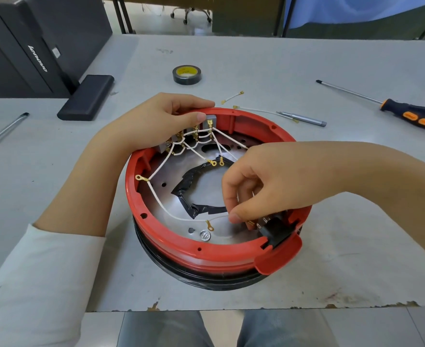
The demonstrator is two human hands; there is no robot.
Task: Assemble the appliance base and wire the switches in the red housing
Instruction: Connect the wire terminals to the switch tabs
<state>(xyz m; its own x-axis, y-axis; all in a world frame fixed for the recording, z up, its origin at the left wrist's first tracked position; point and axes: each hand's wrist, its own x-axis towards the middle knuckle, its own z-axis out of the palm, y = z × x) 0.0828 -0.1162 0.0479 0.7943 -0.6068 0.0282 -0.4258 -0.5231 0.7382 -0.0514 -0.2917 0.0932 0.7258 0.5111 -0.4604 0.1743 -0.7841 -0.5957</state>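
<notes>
Red housing (206,256) centre frame on worktop (331,71); left hand (153,121) grasps far rim, steadying. Right hand (256,186) pinches white wire (181,217) near black socket (274,231); should seat terminal squarely, avoid tugging switches (208,121).

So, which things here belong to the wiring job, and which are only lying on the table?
In use:
red housing
white wires
grey switches
black socket
left hand holding the rim
right hand at the socket

Lying about:
tape roll
orange-handled screwdriver
grey pen tool
two loose wires
black case
</notes>
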